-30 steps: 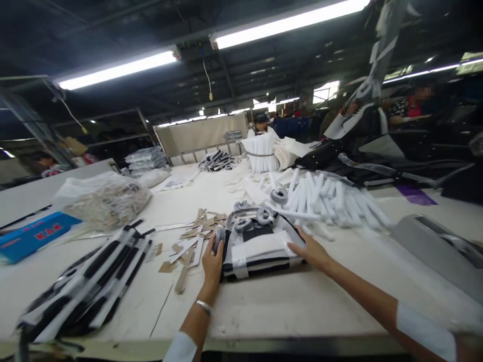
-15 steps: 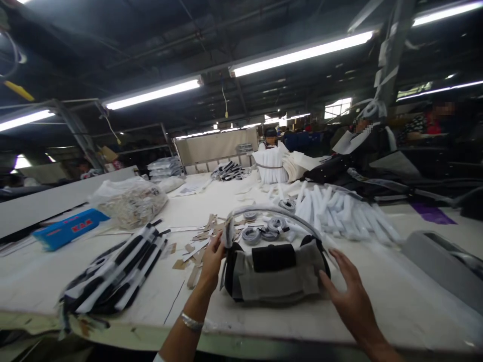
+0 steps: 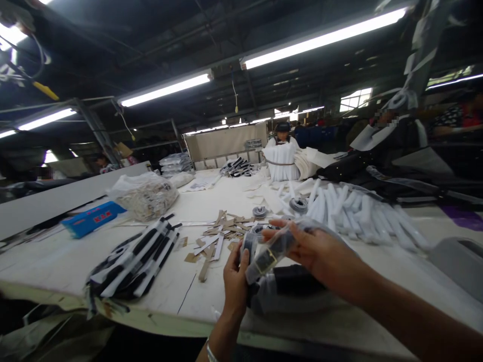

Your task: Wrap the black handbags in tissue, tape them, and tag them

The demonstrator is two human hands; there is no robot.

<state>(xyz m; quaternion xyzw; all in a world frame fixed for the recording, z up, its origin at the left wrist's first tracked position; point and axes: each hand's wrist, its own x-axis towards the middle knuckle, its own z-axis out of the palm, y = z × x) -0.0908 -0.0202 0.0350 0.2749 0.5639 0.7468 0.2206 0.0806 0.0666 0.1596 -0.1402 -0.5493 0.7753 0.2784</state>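
A black, grey and white bag lies near the front edge of the cream table. My left hand is closed on the bag's left end. My right hand pinches the plastic-wrapped strap with its metal buckle, lifted above the bag. Both hands are close together over the bag.
A pile of black-and-white straps in plastic lies at the left. Cardboard scraps, tape rolls, white tubes, a clear bag of tags and a blue box lie beyond. A grey machine sits at the right. People work in the background.
My right hand went from hovering open beside the bag to pinching the wrapped strap. The strap no longer arches over the bag. My view moved right.
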